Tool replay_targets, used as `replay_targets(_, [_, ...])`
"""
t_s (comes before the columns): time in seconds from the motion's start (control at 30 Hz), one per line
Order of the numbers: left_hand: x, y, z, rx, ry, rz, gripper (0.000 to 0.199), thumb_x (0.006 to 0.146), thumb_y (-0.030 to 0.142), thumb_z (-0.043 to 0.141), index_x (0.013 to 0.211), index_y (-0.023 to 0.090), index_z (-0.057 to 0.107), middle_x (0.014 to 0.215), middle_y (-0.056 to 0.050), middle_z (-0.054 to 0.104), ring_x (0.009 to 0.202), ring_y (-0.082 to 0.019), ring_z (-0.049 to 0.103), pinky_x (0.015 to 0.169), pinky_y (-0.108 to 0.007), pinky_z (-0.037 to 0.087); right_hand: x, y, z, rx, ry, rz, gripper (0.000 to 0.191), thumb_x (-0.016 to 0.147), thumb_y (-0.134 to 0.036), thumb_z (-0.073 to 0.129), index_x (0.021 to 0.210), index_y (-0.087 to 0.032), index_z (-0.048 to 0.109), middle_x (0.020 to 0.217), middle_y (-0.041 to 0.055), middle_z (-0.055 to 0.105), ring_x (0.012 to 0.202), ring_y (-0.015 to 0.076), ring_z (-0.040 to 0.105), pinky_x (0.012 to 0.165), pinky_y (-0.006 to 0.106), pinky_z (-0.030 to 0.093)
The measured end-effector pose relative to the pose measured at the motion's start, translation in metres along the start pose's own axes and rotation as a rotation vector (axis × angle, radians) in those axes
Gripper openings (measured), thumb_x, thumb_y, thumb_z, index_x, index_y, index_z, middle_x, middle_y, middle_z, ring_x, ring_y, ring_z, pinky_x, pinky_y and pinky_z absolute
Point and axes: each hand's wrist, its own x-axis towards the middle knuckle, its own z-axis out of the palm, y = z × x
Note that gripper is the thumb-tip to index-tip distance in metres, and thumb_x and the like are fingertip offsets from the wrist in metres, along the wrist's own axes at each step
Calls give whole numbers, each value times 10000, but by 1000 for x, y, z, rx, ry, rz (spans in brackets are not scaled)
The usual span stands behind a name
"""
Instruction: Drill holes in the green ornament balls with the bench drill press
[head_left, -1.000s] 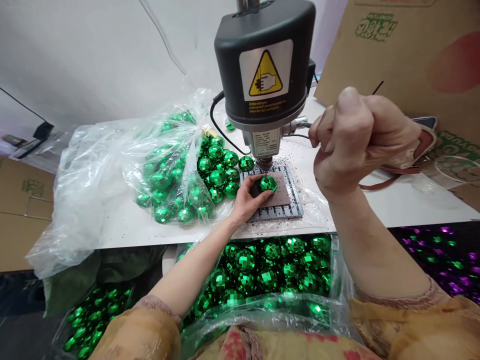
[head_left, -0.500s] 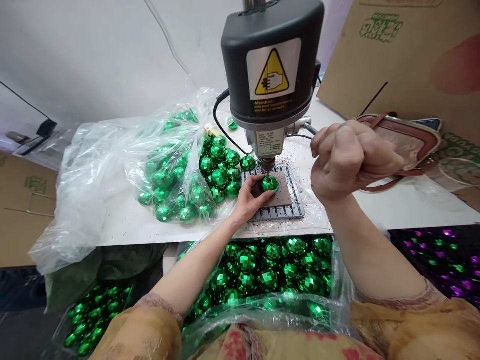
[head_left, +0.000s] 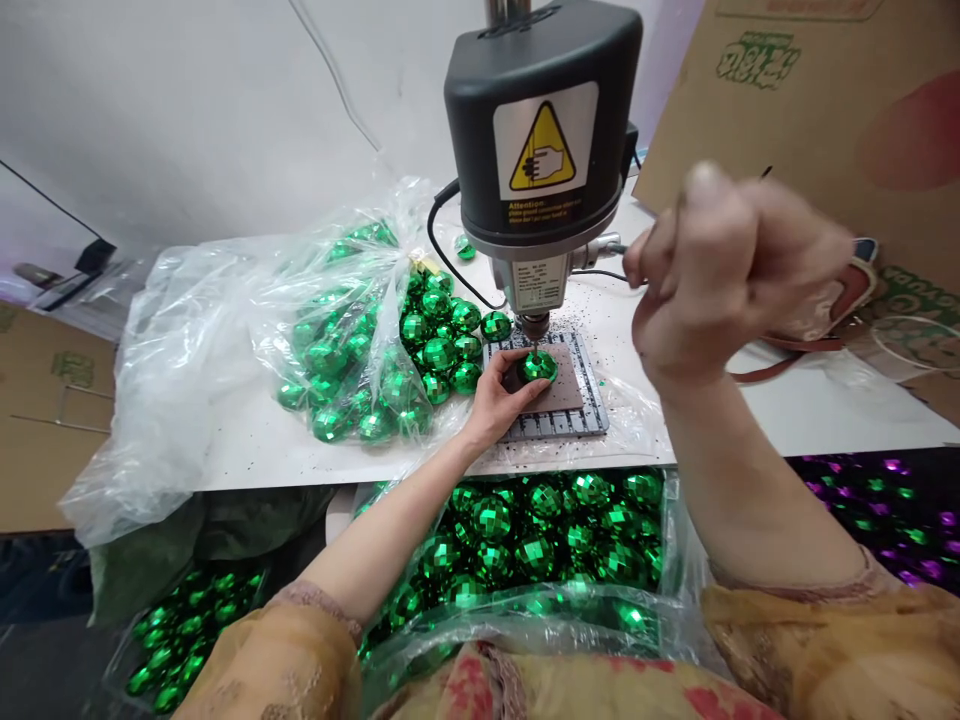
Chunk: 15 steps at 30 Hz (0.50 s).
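Observation:
Under the black drill press, my left hand grips a shiny green faceted ball between thumb and fingers. The ball rests on a brown board over the slotted metal base. The drill bit comes down at the top of the ball; whether it is inside cannot be made out. My right hand, blurred, is closed in a fist at the drill press's feed lever, right of the machine. Most of the lever is hidden by the fist.
Left of the base, several green balls spill from a clear plastic bag. Below the table edge is a lined container of green balls. A brown-trimmed pouch and a cardboard box stand right. Dark shavings litter the white table.
My right hand has risen a little and shifted right, turning with the lever. My left hand and the ball stay in place under the bit.

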Motion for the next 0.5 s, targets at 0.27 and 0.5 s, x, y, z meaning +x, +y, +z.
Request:
replay_targets(0.27, [-64,59,-27,306,-313,88,382,800,437,808,1054,201,649,1053,-77,695,954,-206,658,850,-340,539,38,7,16,125,-96,-156,442,942,-115,543,578,-219,313,483,-61,314,404,67,350,474,271,254])
replay_targets(0.5, [-137,61,-34,632,-819,368,436,931,526,634,1233,211,619,1132,-123,677,963,-239,670,801,-336,547,33,9,13,104,-74,-167,449,952,-162,553,597,-217,284,490,-60,318,399,62,364,448,261,250])
